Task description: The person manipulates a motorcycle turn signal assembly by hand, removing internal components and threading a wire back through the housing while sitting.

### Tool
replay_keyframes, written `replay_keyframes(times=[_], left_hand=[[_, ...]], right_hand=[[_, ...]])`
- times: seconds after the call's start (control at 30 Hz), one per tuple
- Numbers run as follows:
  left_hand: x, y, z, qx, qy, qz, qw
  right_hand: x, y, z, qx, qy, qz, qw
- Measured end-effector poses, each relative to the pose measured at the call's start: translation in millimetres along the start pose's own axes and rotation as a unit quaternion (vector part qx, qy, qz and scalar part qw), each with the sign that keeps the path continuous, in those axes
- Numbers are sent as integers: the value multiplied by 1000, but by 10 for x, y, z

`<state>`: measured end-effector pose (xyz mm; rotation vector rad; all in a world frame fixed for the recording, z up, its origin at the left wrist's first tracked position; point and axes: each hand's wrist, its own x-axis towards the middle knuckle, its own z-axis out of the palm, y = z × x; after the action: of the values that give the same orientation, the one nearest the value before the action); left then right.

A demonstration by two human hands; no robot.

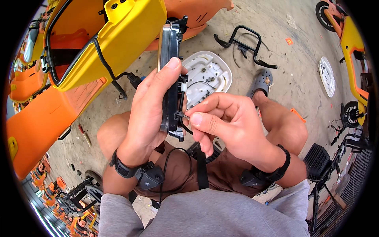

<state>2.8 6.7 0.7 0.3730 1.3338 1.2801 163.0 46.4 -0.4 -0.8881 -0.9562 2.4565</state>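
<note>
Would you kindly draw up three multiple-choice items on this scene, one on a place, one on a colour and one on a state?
1. Where does the white oval plastic cover lie?
A. On the bare ground in front of the person's knees
B. On the person's lap
C. On top of the yellow scooter body panel

2. What colour is the clog-style shoe on the person's foot?
A. Orange
B. Grey
C. White

3. How is the dark, narrow rectangular lamp unit held?
A. Lying flat on the ground
B. Upright in the left hand, while the right hand pinches a small part at its lower edge
C. Gripped by both hands at its top end

Answers:
1 A, it rests on the ground beyond the hands.
2 B, the shoe is grey with holes.
3 B, the left thumb lies along its side and the right fingertips meet near its lower end.
</note>
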Motion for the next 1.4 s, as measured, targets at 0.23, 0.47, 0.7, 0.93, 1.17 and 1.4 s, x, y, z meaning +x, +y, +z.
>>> replay_keyframes(times=[0.23, 0.47, 0.7, 0.93, 1.17, 1.4], left_hand=[[-12, -3, -25, -26, -27, -6, 999], [-20, 11, 43, 59, -16, 46, 997], [-47, 23, 54, 57, -21, 42, 997], [-3, 5, -164, -53, -77, -19, 995], [-54, 61, -127, -58, -76, 12, 995], [-77, 88, -161, -54, -104, 23, 993]], right_hand=[[84, -8, -115, 158, -62, 135, 976], [94, -59, -190, 161, -108, 174, 965], [80, -59, -183, 161, -152, 158, 962], [84, -107, -204, 41, -77, 1, 996], [25, -86, -198, -23, -74, -72, 994], [42, -65, -244, -8, -104, -83, 991]])
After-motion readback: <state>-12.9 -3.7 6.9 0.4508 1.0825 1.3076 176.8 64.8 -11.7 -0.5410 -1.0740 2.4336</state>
